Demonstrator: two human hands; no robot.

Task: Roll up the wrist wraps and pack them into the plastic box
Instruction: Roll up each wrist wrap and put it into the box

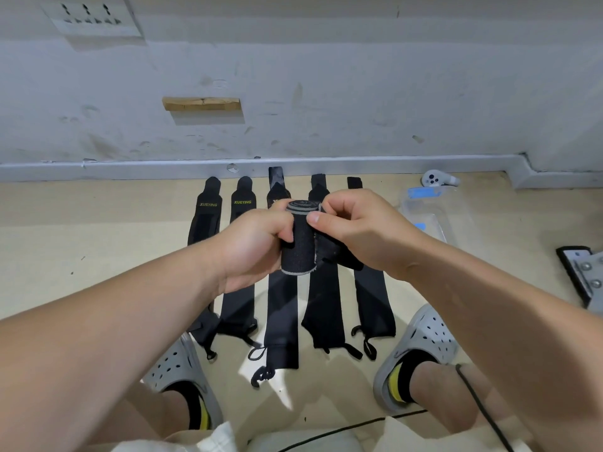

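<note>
A black wrist wrap with a grey edge (298,246) is wound into a thick upright roll in the air over the floor. My left hand (253,243) grips the roll from the left side. My right hand (355,226) pinches the loose tail of the same wrap at the roll's upper right. Several more black wrist wraps (239,252) lie flat in a row on the floor below, two showing yellow lettering. A clear plastic box (434,210) with blue clips sits on the floor at the right, near the wall.
A white controller (439,179) lies by the skirting board behind the box. A metal plate with bolts (584,272) is at the right edge. My feet in grey clogs (421,347) flank the near ends of the wraps. A black cable (483,406) crosses my right leg.
</note>
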